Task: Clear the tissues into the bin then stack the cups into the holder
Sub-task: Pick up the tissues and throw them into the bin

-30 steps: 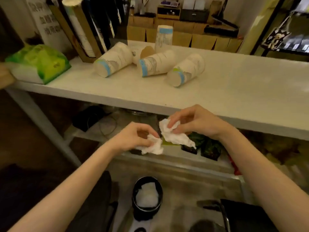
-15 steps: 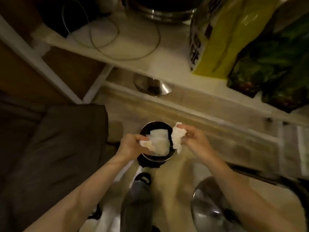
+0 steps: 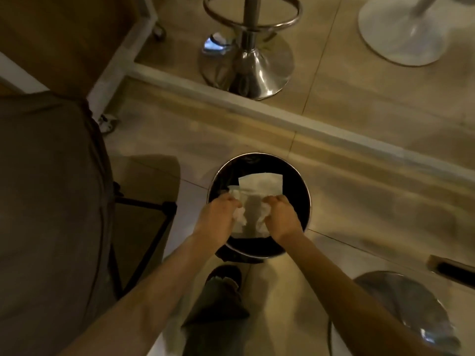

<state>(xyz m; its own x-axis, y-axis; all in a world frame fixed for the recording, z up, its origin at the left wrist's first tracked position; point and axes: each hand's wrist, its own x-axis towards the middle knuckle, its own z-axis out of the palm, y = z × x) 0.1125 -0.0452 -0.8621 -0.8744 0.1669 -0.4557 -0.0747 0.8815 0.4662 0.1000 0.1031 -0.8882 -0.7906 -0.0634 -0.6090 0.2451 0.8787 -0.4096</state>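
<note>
A round black bin (image 3: 303, 194) with a shiny rim stands on the floor below me. A flat white tissue (image 3: 259, 183) lies inside it. My left hand (image 3: 218, 217) is over the bin's near side, shut on a crumpled white tissue (image 3: 240, 218). My right hand (image 3: 281, 217) is beside it, a little apart, shut on another crumpled tissue (image 3: 262, 223). Both hands are just above the bin's opening. The cups and the holder are out of view.
A chrome stool base (image 3: 246, 65) stands beyond the bin, behind a white frame bar (image 3: 334, 134). A white stool base (image 3: 401, 34) is at top right, another chrome base (image 3: 406, 309) at bottom right. A dark seat (image 3: 48, 201) fills the left. My foot (image 3: 226, 276) is near the bin.
My view has tilted from the table down to the floor. Both hands have gone down with their tissues, from under the table edge to just over the bin's opening.
</note>
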